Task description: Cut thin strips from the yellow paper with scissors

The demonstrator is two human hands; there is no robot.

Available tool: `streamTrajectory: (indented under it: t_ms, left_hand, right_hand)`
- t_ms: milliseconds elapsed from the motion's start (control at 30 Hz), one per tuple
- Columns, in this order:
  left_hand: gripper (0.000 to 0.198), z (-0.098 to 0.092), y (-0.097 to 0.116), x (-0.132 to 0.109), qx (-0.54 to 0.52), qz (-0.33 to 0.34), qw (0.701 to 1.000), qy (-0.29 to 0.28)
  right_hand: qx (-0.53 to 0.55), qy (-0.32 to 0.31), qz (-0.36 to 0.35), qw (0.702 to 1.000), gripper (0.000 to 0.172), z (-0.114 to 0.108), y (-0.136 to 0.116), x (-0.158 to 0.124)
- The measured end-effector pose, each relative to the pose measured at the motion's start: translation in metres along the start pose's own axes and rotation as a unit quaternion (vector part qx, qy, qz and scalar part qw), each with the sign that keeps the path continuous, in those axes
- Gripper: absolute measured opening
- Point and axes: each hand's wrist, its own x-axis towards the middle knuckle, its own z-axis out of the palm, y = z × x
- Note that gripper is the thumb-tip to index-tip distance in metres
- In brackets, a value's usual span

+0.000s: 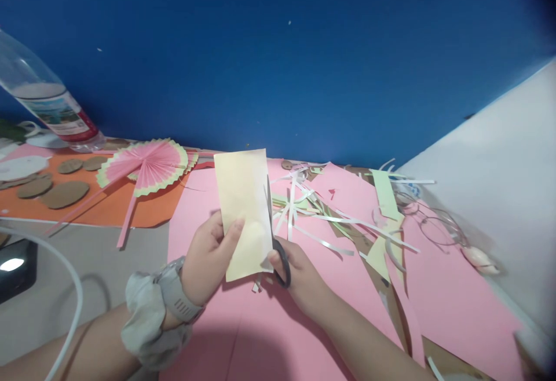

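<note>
My left hand (214, 253) grips a pale yellow sheet of paper (243, 196) by its left side, thumb on the front face. The sheet stands nearly upright above pink paper. Fingers of my right hand (299, 271) are closed round the black handles of a pair of scissors (283, 262). Their blades point away from me along the right edge of the yellow sheet, partly hidden by it. Whether the blades are apart cannot be made out. Just below the sheet lie a few small pale paper scraps (257, 284).
Pink paper sheets (208, 334) cover the middle and right, strewn with white strips (321, 241). Pink pleated paper fans (147, 164) and cardboard discs (65, 194) rest on orange paper at left. A bottle (56, 100) stands behind them. A white cable (78, 288) crosses the left front, near a black phone-like object (17, 271).
</note>
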Motion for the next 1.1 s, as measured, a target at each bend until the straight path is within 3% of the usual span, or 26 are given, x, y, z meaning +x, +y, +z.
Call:
streamTrajectory:
  t_ms: [1100]
  left_hand:
    - [0.029,-0.0006,-0.0003,-0.0015,0.003,-0.001,1.000,0.004]
  right_hand:
    - [0.065,0.010,0.015,0.998,0.041,0.0005,0.0054,0.0013]
